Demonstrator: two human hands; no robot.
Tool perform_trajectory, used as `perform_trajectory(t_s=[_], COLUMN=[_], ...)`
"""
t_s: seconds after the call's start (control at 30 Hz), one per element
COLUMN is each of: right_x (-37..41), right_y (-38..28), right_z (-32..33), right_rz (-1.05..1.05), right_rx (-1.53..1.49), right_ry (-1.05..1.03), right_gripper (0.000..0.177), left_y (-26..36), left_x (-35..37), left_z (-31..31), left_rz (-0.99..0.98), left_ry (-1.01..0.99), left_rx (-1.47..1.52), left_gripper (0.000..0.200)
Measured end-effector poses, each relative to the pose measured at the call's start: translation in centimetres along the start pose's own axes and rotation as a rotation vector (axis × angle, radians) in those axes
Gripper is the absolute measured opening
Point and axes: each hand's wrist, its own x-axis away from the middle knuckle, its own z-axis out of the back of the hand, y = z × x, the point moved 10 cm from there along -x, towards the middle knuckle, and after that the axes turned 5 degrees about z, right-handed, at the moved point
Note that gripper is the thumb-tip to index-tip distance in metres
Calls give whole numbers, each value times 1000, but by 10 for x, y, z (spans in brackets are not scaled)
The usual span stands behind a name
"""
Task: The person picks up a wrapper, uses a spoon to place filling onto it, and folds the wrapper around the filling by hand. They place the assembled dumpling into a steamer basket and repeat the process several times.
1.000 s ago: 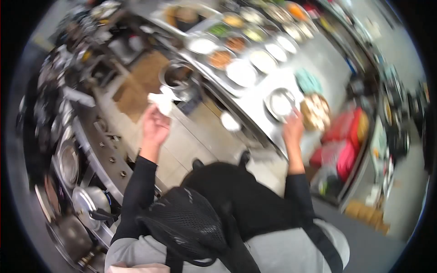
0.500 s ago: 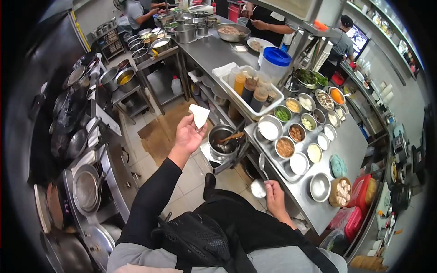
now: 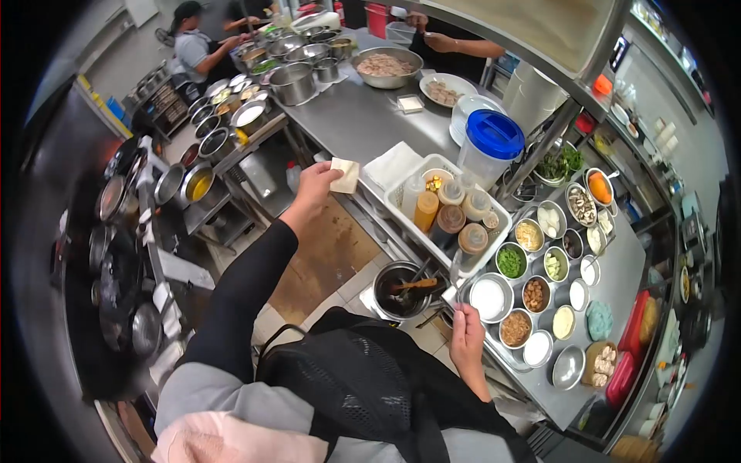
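Note:
My left hand (image 3: 310,194) is stretched forward, its fingers closed on the edge of a small cream-white folded napkin (image 3: 346,177). Just right of that napkin, a white folded cloth (image 3: 394,165) lies at the counter's edge beside a white basket (image 3: 502,231) of squeeze bottles (image 3: 450,219). Lower down on the right, my right hand (image 3: 468,343) grips the handle of a metal spoon (image 3: 455,272), which points up with its head in front of the basket. Close to this hand stands a metal container of white contents (image 3: 489,298).
Several small metal containers hold ingredients such as chopped greens (image 3: 510,262). Below the counter edge sits a dark pot (image 3: 400,291) with a wooden-handled utensil. A blue-lidded tub (image 3: 492,139) stands behind the basket. Co-workers (image 3: 194,48) work at the far side.
My left hand has moved forward with the napkin, closer to the counter and the folded cloth. My right hand has raised the spoon toward the basket. The view has turned and shifted forward.

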Motion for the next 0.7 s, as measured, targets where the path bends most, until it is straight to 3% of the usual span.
perform_trajectory(t_s=[0.07,0.13,0.2,0.27,0.33,0.4,0.43,0.47,0.53,0.57,0.67,0.7], right_x=[6,27,43,62,77,74,53,44,45,45,50,38], right_y=[14,42,43,52,46,29,0,-10,-25,-28,-26,-33], right_z=[6,12,17,11,-5,-16,-25,-32,-43,-51,-71,-78], right_rz=[-63,-247,-248,-396,-554,-692,-576,-593,-710,-779,-767,-749], right_rx=[86,116,249,241,235,307,404,418,472,414,412,462], right_ry=[161,305,462,563,655,744,778,785,826,864,895,869], right_gripper=[19,20,22,22,23,25,27,27,28,26,25,25], left_y=[-4,-32,-42,-47,-62,-45,-45,-45,-57,-59,-92,-88], left_x=[-60,-122,-188,-261,-342,-370,-396,-424,-476,-512,-563,-567], left_z=[-6,-14,-42,-78,-123,-164,-182,-199,-220,-225,-214,-203], left_rz=[-9,152,176,166,22,44,49,53,203,-173,56,-4], left_ry=[-8,25,-71,-122,-343,-261,-267,-274,-219,-317,-167,-57], left_rx=[-129,-25,16,88,-51,36,51,65,277,86,-118,-122], left_gripper=[25,25,26,27,28,24,26,29,29,24,17,14])
